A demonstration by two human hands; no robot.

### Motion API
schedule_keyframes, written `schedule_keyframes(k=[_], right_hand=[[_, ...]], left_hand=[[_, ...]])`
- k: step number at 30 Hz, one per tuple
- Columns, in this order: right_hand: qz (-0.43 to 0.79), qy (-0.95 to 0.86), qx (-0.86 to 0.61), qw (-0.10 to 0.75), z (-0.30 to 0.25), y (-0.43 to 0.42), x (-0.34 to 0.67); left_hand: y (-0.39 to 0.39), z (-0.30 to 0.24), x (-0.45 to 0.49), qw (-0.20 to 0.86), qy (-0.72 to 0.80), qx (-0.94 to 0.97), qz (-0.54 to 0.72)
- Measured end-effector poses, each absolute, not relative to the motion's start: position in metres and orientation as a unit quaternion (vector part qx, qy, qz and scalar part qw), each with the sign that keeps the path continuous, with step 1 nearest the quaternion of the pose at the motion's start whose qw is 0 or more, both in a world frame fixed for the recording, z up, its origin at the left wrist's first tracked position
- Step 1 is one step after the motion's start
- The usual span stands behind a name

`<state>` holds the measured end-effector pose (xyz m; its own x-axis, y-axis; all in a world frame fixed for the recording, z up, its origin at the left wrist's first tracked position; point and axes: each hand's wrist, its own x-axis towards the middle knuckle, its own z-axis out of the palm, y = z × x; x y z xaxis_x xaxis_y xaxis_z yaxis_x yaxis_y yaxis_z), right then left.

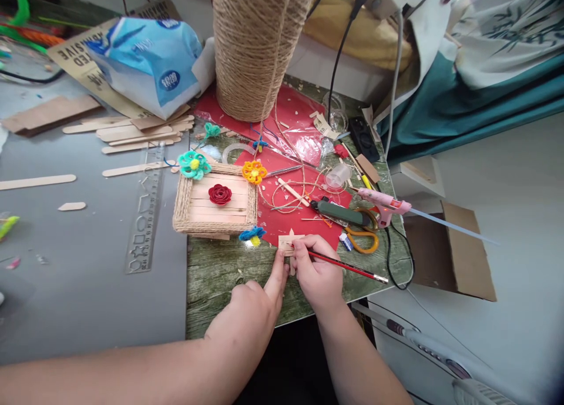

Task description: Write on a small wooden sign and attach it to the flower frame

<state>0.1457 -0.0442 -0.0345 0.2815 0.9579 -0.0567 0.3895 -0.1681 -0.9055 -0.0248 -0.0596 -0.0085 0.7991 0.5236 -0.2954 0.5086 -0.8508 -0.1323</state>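
Head view: right hand (318, 275) is clamping its grip on a red pencil (348, 267), tip on a small wooden piece (288, 242) at 11 o'clock. Left hand (255, 305), grip apart, is pressing a fingertip there; twine frame (215, 199) is lying at 10 o'clock.

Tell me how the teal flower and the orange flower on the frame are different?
The teal flower sits on the frame's far-left corner; the orange flower sits far-right. The teal flower looks bigger than the orange flower. Both are fuzzy looped flowers with yellow middles.
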Motion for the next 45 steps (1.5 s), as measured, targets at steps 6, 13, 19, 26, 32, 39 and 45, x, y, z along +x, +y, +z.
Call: schedule_keyframes(k=[6, 13, 19, 26, 32, 39, 45], right_hand=[[0.358, -0.476, -0.687, 0.415, -0.0348, -0.0446, 0.1446], [0.383, -0.452, -0.682, 0.429, -0.0358, -0.0464, 0.1442], [0.359, -0.477, -0.687, 0.414, -0.0347, -0.0454, 0.1439], [0.316, -0.506, -0.689, 0.412, -0.0352, -0.0444, 0.1429], [0.336, -0.484, -0.693, 0.416, -0.0367, -0.0461, 0.1426], [0.32, -0.496, -0.693, 0.415, -0.0355, -0.0448, 0.142], [0.305, -0.51, -0.694, 0.405, -0.0332, -0.0429, 0.1428]], left_hand=[[-0.06, -0.0106, -0.0254, 0.015, -0.263, -0.949, 0.171], [-0.0604, -0.0101, -0.025, 0.01, -0.27, -0.95, 0.16], [-0.0611, -0.0096, -0.0249, 0.002, -0.278, -0.947, 0.159], [-0.059, -0.0078, -0.0245, 0.01, -0.278, -0.947, 0.162], [-0.0589, -0.007, -0.0248, 0.002, -0.274, -0.947, 0.166], [-0.0598, -0.0078, -0.0247, 0.005, -0.281, -0.947, 0.158], [-0.0598, -0.0086, -0.025, -0.012, -0.277, -0.948, 0.156]])
